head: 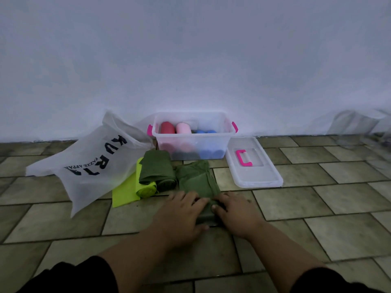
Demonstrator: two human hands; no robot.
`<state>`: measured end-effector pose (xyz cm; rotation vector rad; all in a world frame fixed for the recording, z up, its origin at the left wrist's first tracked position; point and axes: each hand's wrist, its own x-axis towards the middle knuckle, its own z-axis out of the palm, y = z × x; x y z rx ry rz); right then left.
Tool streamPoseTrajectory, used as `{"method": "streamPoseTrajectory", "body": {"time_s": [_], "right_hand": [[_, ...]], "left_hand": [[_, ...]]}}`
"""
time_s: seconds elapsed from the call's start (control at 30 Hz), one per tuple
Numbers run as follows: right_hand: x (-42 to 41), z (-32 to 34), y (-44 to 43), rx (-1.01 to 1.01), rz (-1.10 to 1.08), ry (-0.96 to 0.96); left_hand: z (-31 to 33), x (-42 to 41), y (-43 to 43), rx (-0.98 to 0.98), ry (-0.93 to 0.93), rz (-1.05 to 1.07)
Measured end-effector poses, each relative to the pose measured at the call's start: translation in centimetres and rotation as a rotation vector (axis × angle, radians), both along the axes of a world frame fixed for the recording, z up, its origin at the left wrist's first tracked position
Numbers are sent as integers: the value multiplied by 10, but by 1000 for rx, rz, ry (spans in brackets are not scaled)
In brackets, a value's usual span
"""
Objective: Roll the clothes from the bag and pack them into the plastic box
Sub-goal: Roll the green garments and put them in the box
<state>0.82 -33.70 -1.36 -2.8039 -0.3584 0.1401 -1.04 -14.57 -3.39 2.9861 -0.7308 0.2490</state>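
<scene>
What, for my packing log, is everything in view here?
plastic box: one, clear with pink latches, against the wall
rolled clothes: at least four, red, pink and two blue, in the box
lid: one, clear with pink handle, on the floor right of the box
bag: one, white with black lettering, lying left of the box
olive rolls: count unclear, dark green, between bag and garment
lime cloth: flat with a rolled end, beside the bag
green garment: one, partly rolled, before the box
clear object: blurred, far right by the wall
left hand: holds the garment's rolled end
right hand: holds the same end
sleeves: two, black, bottom corners
</scene>
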Motion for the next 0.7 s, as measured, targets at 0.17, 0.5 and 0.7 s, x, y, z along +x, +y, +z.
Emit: {"method": "streamPoseTrajectory", "body": {"time_s": [0.17,0.5,0.7], "right_hand": [[-8,1,-2,142,96,-55],[-4,4,-6,158,104,-22],[-14,-4,-4,87,123,-131]], "left_hand": [[-2,-1,5,-116,121,72],[0,-15,1,-16,28,62],[10,6,1,-75,245,142]]}}
